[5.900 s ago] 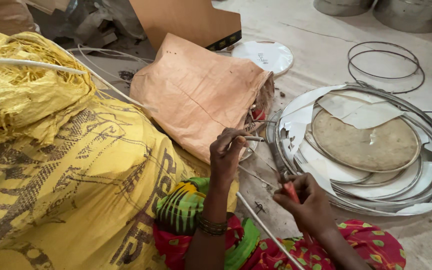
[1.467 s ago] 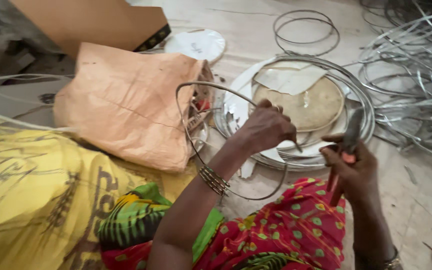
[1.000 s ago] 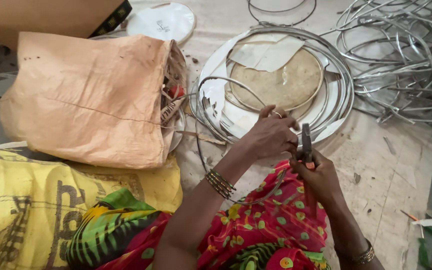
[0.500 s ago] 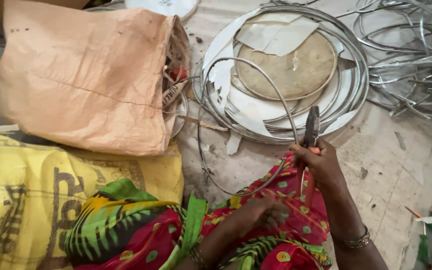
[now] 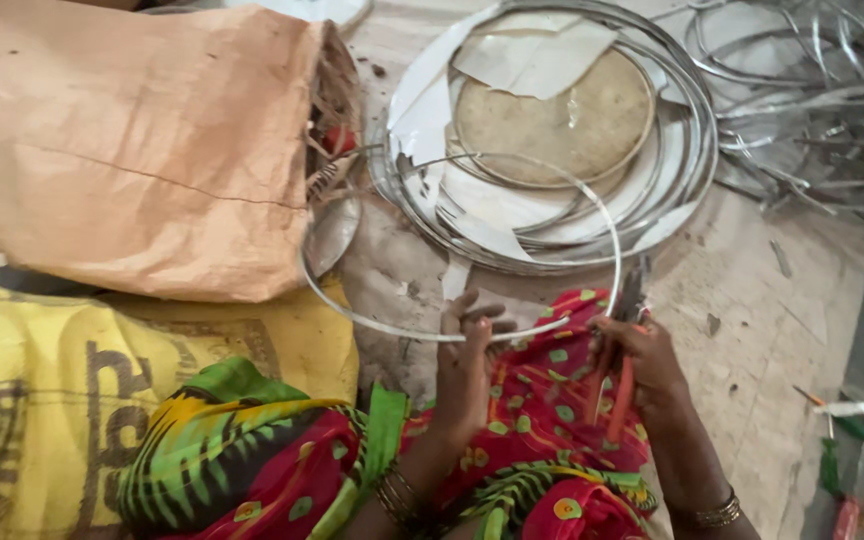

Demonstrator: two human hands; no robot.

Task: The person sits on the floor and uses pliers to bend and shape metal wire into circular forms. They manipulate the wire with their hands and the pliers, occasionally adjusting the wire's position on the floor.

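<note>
I am pinching the wire ring at its near rim with my left hand, the hoop lying flat away from me over the round tray, while my right hand is clenching pliers beside that rim.

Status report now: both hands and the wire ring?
Left hand grips thin metal wire ring. Right hand holds red-handled pliers. Orange sack beside ring.

The floor was dusty grey concrete. On it, far in the middle, lay a stack of metal rings with flat discs. A brown sack lay left, tangled metal strips far right.
</note>
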